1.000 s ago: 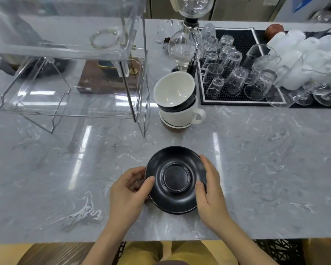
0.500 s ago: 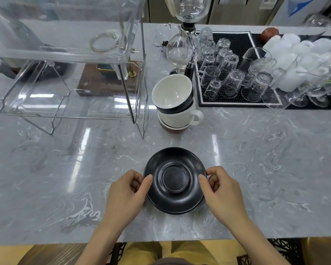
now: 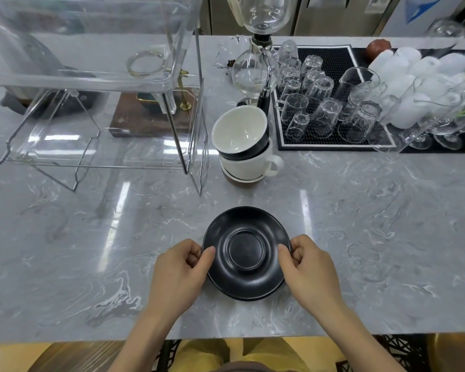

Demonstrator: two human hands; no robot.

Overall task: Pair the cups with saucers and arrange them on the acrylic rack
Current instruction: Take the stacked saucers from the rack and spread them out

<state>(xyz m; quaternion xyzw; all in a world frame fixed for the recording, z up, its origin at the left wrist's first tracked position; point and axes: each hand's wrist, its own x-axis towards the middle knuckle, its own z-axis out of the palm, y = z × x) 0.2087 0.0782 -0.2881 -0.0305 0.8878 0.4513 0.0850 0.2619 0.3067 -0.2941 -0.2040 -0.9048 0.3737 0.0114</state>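
A black saucer [image 3: 246, 252] lies on the grey marble counter near its front edge. My left hand [image 3: 181, 269] pinches its left rim, thumb on top. My right hand [image 3: 310, 267] pinches the right rim the same way. Behind it stands a stack: a black cup with a white inside [image 3: 240, 134] nested in a white cup [image 3: 249, 165] with its handle to the right, on a white saucer [image 3: 242, 179]. The clear acrylic rack [image 3: 97, 76] with two shelves stands at the back left, both shelves bare.
A glass siphon coffee maker [image 3: 255, 68] rises behind the cup stack. A black mat [image 3: 333, 142] with several upturned glasses fills the back right, with white cups and stemware beyond. A wooden base [image 3: 151, 122] sits behind the rack.
Both hands slid from flat on the saucer's sides to pinching its rims with curled fingers. The saucer stayed in about the same spot.
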